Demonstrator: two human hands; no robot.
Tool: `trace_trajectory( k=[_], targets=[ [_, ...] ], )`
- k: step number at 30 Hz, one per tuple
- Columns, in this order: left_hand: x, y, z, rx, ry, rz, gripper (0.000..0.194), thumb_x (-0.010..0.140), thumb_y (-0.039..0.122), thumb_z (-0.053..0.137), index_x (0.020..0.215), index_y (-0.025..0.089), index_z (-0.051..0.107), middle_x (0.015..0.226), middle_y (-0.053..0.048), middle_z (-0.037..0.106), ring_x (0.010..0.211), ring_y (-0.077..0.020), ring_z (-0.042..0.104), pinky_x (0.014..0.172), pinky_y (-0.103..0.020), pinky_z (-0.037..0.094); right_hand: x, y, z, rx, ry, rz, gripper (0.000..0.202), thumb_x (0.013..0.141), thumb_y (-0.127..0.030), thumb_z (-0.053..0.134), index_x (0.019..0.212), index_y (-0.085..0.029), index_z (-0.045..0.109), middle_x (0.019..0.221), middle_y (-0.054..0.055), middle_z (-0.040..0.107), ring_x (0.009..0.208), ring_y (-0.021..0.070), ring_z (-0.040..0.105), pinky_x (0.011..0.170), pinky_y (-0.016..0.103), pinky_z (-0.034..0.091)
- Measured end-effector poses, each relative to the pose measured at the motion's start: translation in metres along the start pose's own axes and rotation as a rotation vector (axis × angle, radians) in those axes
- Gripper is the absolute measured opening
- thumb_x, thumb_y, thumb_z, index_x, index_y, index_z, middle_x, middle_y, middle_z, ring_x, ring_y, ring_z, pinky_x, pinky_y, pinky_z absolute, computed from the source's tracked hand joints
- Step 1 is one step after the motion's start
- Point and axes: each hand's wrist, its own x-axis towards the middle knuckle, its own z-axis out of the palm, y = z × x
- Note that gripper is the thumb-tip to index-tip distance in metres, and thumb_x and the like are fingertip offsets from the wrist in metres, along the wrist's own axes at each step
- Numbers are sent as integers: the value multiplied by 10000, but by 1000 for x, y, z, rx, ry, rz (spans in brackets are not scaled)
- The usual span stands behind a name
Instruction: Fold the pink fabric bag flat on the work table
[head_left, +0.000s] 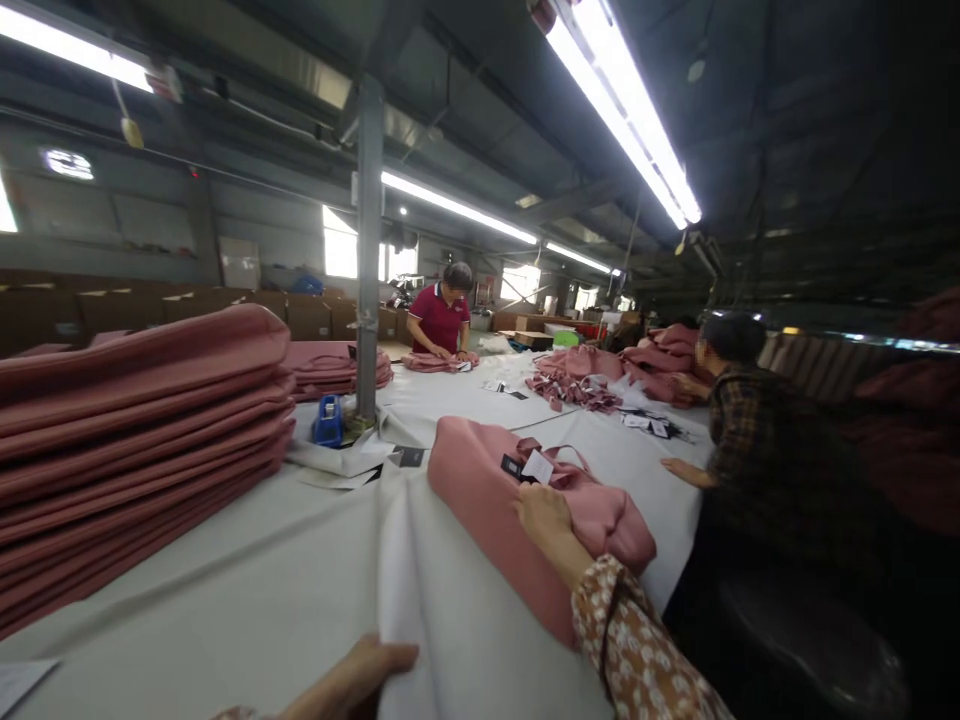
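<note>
A big table (pixel 247 580) fills the middle. On its left side sits a tall stack of folded bags (pixel 135 440). One bag (pixel 487 490) lies on the table to the right, with a tag (pixel 538 466) on top. The right hand (pixel 544 515) rests on this bag. The left hand (pixel 367 670) touches the near table edge. A pole (pixel 369 250) stands behind, with a tape dispenser (pixel 328 420) beside it. One person (pixel 444 315) stands at the far end, another person (pixel 750 430) on the right.

left hand (pixel 360 672) low, fingers curled, right hand (pixel 544 512) outstretched, palm down
</note>
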Motion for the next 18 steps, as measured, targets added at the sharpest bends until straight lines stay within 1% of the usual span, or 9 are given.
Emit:
trace_trajectory(
  k=[2,4,7,9,11,13,14,16,18],
  targets=[
    [-4,18,23,81,-33,129,416,599,295,824,972,252,646,816,-69,698,909,-348,678,895,-536,520,11,9,-7,6,-22,10,245,933,-371,626,1008,-144,675,931,99,703,860,221,665,796,357,502],
    [-6,37,51,150,-101,256,512,661,377,804,1139,292,641,1068,-98,694,1100,-376,610,1019,-637,392,26,21,-18,10,-22,21,255,928,-379,614,989,-145,695,954,151,710,905,261,674,797,360,487],
    [4,53,101,3,-436,258,593,746,570,716,1289,372,583,1487,-88,450,1279,-400,497,1022,-670,354,55,46,-37,16,-11,38,315,941,-427,556,993,-158,711,972,177,715,927,312,677,783,387,474],
    [19,55,130,-98,-531,318,558,740,506,697,1248,289,618,1410,-137,518,1145,-375,610,944,-603,466,75,64,-49,15,-2,54,352,940,-464,532,991,-168,717,973,175,716,930,336,674,774,405,467],
    [39,55,141,-77,-419,429,406,728,388,643,1069,171,685,1149,-178,664,974,-346,682,894,-553,522,89,81,-58,14,12,78,377,932,-499,526,992,-184,722,986,170,714,946,349,665,767,412,456],
    [58,55,123,12,-184,532,275,727,311,576,910,143,696,1039,-188,693,1038,-361,659,997,-561,471,97,94,-62,21,26,102,384,922,-534,525,981,-214,729,990,152,715,951,347,658,750,405,444],
    [66,54,104,43,-69,575,253,730,289,562,893,149,695,1111,-199,679,1181,-377,589,1094,-565,383,98,99,-63,27,33,111,380,918,-547,524,971,-233,733,985,138,717,946,342,657,738,398,437],
    [79,46,57,118,122,640,293,709,256,602,970,165,702,1418,-184,523,1473,-370,233,1230,-520,88,98,105,-60,52,37,126,367,911,-562,526,950,-266,738,971,111,722,929,330,655,710,385,422],
    [88,28,18,293,237,644,446,659,234,692,1088,114,709,1538,-230,365,1500,-413,-32,1199,-541,-130,97,105,-54,90,19,140,355,897,-569,538,943,-282,742,973,96,726,927,326,653,693,380,408]
  ],
)
